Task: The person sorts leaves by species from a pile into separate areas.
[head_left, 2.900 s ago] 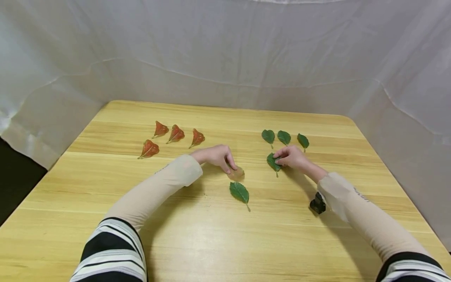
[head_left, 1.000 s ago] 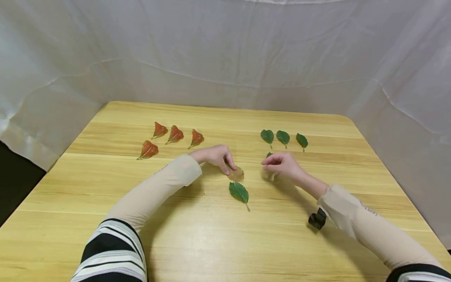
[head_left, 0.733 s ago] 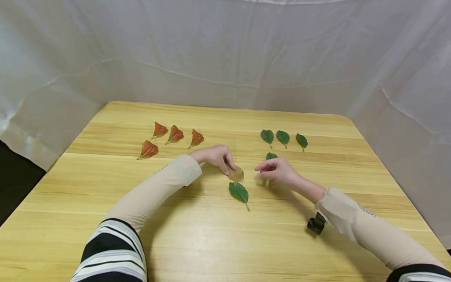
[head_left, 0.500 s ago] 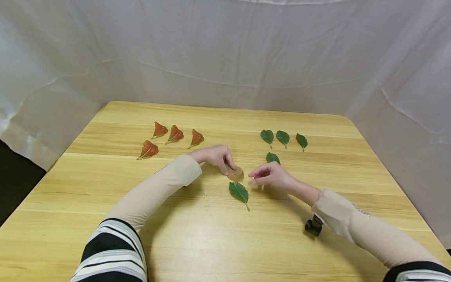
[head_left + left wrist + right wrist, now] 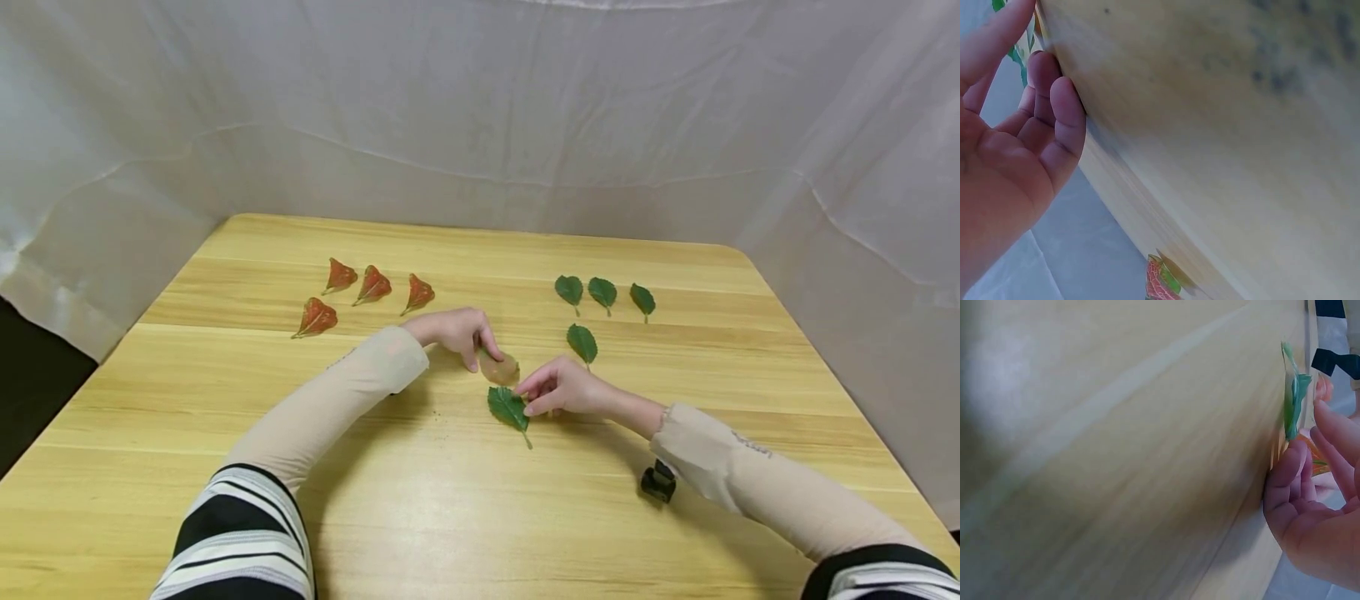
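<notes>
In the head view my left hand (image 5: pixel 459 335) is bent over a pale brownish-orange leaf (image 5: pixel 504 370). Its index fingertip touches the leaf, and the thumb lies off the leaf's left edge, apart from the finger. My right hand (image 5: pixel 562 387) is at the right edge of a green serrated leaf (image 5: pixel 507 405) just below. Its thumb and index finger touch that edge with a gap between them. In the right wrist view the green leaf (image 5: pixel 1295 394) stands beyond the curled outer fingers (image 5: pixel 1288 465), with an orange leaf (image 5: pixel 1315 456) partly hidden behind them.
Several red leaves, one of them (image 5: pixel 318 317) nearest, lie at the back left of the wooden table (image 5: pixel 420 517). Several green leaves, such as one (image 5: pixel 582 342) behind my right hand, lie at the back right. A pale curtain (image 5: pixel 480 125) hangs behind. A black wrist camera (image 5: pixel 657 481) hangs under my right sleeve.
My right hand has let go of the green leaf at the back right and moved left and nearer, reaching the middle green leaf. The left thumb has shifted slightly away from the brownish leaf.
</notes>
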Motion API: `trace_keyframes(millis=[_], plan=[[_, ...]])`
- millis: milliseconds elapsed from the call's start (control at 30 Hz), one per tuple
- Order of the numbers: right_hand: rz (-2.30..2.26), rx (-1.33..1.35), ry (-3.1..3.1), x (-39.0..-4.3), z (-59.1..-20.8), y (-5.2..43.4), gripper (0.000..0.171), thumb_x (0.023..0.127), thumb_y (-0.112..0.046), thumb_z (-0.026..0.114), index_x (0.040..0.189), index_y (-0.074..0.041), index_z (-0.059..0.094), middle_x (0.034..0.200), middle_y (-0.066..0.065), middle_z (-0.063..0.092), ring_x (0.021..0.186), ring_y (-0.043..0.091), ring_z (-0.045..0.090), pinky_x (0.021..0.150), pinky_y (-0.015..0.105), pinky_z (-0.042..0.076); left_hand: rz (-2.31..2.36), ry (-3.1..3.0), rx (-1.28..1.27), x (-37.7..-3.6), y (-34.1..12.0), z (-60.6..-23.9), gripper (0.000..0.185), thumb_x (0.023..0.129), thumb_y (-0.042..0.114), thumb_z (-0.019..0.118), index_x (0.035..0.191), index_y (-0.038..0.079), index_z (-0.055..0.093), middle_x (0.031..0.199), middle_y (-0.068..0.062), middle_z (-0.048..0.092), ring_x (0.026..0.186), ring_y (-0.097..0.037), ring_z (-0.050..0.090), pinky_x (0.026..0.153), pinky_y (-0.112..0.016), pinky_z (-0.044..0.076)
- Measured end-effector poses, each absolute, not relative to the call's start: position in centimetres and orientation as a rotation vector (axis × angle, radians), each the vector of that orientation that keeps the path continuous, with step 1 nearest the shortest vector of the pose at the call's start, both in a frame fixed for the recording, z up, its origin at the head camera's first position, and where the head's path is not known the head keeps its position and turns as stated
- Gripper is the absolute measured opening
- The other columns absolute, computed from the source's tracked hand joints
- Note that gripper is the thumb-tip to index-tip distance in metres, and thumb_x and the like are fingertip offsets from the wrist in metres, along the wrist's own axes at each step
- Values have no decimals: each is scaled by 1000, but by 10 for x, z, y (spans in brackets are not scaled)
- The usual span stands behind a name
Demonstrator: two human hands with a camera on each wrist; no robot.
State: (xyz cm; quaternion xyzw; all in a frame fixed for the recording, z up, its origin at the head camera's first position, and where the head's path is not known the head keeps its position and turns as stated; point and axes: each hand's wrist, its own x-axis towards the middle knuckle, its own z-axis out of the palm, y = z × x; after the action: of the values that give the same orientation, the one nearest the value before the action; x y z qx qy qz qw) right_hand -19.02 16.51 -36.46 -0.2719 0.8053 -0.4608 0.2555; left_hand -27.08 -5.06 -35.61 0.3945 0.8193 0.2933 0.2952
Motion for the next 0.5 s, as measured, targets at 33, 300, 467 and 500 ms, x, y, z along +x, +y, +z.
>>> trace_keyframes(millis=[33,300,467,500], plan=[[-1248,-738,2181,-190,-365,165,26,74,0,69,98,9,65,70,4,60,48,8,45,42,22,40,776,2180,1057,-271,-51,-356,35,66,-8,72,99,1,67,102,-9,64,53,-6,44,53,-18,42],[-1194,-822,2213,-192,-367,163,26,72,3,70,97,10,65,69,2,58,45,6,39,41,19,35,790,2185,1076,-271,-53,-356,34,67,-11,71,99,1,67,100,-10,64,43,-3,36,46,-17,38],[-1109,-888,2279,-191,-369,160,24,70,4,71,94,8,67,69,1,55,51,5,40,46,18,34,817,2185,1085,-271,-54,-357,32,68,-13,69,97,-1,67,97,-11,65,51,-6,50,54,-20,46],[-1096,-890,2288,-191,-368,159,24,70,5,71,93,8,67,68,1,54,52,5,40,47,18,35,820,2187,1082,-271,-54,-357,31,68,-13,69,97,-2,68,97,-11,65,53,-7,52,55,-21,47]])
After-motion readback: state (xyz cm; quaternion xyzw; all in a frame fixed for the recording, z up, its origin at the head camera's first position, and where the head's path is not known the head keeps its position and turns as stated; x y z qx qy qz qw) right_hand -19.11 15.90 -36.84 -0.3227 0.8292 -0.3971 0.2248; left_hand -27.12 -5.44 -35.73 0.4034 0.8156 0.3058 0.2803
